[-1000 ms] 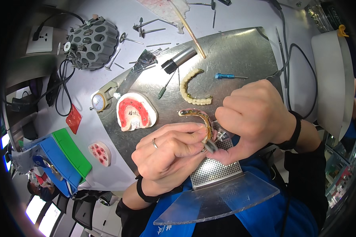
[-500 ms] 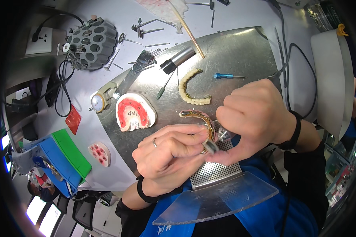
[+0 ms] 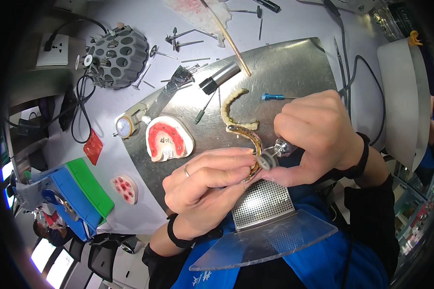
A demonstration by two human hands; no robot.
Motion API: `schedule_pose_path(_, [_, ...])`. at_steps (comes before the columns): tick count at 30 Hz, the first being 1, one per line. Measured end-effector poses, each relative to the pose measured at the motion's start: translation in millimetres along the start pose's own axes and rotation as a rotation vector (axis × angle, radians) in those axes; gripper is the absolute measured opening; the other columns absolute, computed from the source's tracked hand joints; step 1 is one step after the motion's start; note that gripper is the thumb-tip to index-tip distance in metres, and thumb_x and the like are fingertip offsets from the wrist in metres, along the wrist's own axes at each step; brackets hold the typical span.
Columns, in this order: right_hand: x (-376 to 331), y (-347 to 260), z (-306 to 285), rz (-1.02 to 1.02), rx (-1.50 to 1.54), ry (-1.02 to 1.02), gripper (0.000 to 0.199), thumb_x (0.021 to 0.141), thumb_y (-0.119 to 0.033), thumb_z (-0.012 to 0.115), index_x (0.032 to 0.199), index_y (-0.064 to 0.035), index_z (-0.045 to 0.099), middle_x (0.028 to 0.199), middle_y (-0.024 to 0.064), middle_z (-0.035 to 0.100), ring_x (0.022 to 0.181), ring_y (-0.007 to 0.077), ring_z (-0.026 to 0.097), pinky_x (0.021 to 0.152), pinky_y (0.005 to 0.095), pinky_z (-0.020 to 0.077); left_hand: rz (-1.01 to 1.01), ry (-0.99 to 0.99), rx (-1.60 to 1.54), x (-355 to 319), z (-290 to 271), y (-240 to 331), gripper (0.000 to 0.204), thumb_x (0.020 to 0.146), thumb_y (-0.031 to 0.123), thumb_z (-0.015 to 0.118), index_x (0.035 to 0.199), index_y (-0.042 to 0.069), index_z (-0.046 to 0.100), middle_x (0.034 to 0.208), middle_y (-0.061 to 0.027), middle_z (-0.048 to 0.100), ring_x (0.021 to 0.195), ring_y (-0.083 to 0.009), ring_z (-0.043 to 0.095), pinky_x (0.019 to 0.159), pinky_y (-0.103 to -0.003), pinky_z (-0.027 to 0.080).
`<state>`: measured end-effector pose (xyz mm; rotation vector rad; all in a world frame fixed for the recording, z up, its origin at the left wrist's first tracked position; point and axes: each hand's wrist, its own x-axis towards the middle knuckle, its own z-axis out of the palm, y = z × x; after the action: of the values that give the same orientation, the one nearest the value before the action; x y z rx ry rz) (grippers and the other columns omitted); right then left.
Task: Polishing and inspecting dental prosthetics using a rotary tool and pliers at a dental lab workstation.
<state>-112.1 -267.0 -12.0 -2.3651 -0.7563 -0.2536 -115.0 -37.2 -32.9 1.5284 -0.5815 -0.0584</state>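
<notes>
A gold-coloured curved dental framework [image 3: 254, 139] is pinched between the thumb and fingers of my left hand [image 3: 202, 180]. My right hand [image 3: 320, 137] is closed round a metal rotary handpiece [image 3: 285, 147]. Its grey grinding wheel [image 3: 266, 162] sits right beside the framework's near part; I cannot tell whether they touch. Just beyond the framework lies a tooth-coloured dental arch [image 3: 229, 107] on the metal sheet. Left of it stands a white plaster jaw model [image 3: 188, 144] with a red arch. Below my hands are a perforated metal plate [image 3: 263, 206] and a clear shield [image 3: 265, 245].
On the metal sheet [image 3: 294, 62] lie a blue-handled driver [image 3: 273, 97], a metal cylinder [image 3: 220, 78] and a dial gauge [image 3: 124, 126]. A grey bur holder [image 3: 118, 58] stands far left, near scattered burs. Blue and green boxes [image 3: 89, 188] are at the left edge.
The handpiece and its wheel have shifted slightly away from me and to the right. The framework's far end has moved farther out, nearer the tooth-coloured arch. Both hands keep their hold.
</notes>
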Motion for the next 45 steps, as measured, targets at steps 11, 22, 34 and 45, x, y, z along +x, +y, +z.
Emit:
schedule_pose_path(11, [0,-2,-4,0.013,0.017,0.014,0.058,0.062,-0.05,0.085,0.063,-0.0075,0.045,0.055,0.0024,0.038,0.042,0.021,0.043,0.039,0.0332,0.0311,0.069,0.011,0.051,-4,-1,7,0.027,0.066,-0.01,0.087,0.086,-0.003,0.07,0.091,-0.0196,0.074,0.089,-0.0297,0.075,0.08,-0.037,0.064])
schedule_pose_path(22, [-1,-7,4,0.006,-0.017,0.013,0.069,0.061,-0.057,0.086,0.058,-0.0096,0.036,0.054,0.0008,0.03,0.04,0.0172,0.036,0.036,0.0318,0.0256,0.112,-0.01,0.068,-3,-2,5,0.028,0.063,-0.011,0.088,0.082,-0.003,0.07,0.085,-0.0145,0.072,0.088,-0.0321,0.075,0.076,-0.037,0.064])
schedule_pose_path(34, [0,-10,8,0.005,-0.013,-0.007,0.061,0.063,-0.049,0.084,0.059,-0.0096,0.038,0.054,0.0011,0.033,0.039,0.0183,0.038,0.036,0.0323,0.0282,-0.086,0.053,0.087,-6,3,8,0.05,0.065,-0.007,0.086,0.11,-0.014,0.065,0.084,-0.0183,0.073,0.079,-0.0206,0.074,0.071,-0.028,0.058])
schedule_pose_path(45, [0,-12,10,-0.01,-0.014,-0.023,0.058,0.064,-0.047,0.083,0.058,-0.0106,0.039,0.054,0.0009,0.033,0.04,0.0184,0.039,0.037,0.0323,0.0288,-0.078,-0.031,0.143,-2,-1,9,0.055,0.064,-0.011,0.081,0.117,-0.013,0.064,0.078,-0.0146,0.072,0.076,-0.0198,0.073,0.074,-0.029,0.057])
